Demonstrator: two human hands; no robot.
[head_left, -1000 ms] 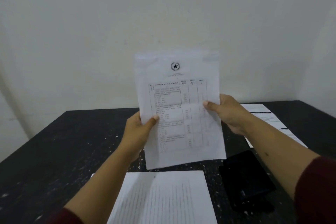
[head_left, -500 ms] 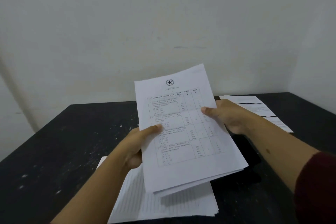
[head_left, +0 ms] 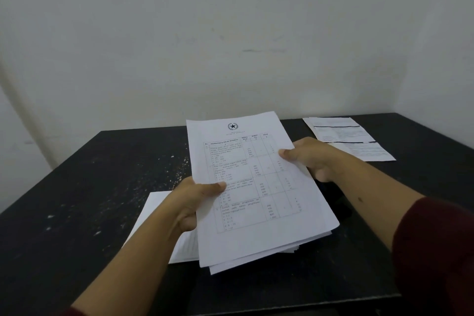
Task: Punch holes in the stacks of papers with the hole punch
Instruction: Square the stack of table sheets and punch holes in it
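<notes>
I hold a thin stack of printed papers (head_left: 259, 195) with a star emblem and a table on the top sheet, tilted low over the black table (head_left: 84, 187). My left hand (head_left: 197, 202) grips its left edge, thumb on top. My right hand (head_left: 310, 159) grips the right edge, thumb on the sheet. The black hole punch (head_left: 336, 200) lies under the stack's right side, mostly hidden, only a dark sliver showing. A second stack of papers (head_left: 154, 215) lies flat on the table beneath my left hand.
More printed sheets (head_left: 346, 136) lie at the table's back right. A white wall stands close behind the table. The table's near edge runs along the bottom right, and pale specks mark its left half.
The stack has tipped from upright to nearly flat and come down toward the table, covering the hole punch. Both hands kept their grip.
</notes>
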